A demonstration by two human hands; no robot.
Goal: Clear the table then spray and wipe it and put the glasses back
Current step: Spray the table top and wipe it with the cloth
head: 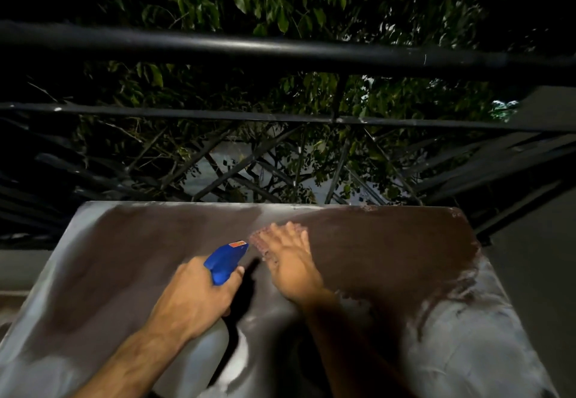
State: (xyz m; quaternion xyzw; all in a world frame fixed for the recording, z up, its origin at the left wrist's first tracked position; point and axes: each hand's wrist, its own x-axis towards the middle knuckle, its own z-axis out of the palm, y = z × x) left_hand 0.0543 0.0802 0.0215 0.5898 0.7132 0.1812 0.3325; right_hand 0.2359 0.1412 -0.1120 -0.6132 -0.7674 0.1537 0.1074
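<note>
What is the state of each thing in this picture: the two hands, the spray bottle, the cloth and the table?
Left hand: grips the bottle's neck.
Blue-headed plastic spray bottle: held, nozzle pointing forward over the table.
Right hand: flat, fingers straight, pressing the cloth.
Reddish checked cloth: under the right hand, on the table.
Dark brown table: no glasses visible on it.

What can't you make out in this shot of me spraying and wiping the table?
Head view only:
- Cloth: mostly hidden under the right hand and motion-blurred; its size and pattern are unclear.
- Spray bottle: the left hand grips it and hides the trigger; the body is a pale blur.
- Table: near edge cut off by the frame; its legs are out of sight.
- Glasses: none in view, so their whereabouts are unknown.
</note>
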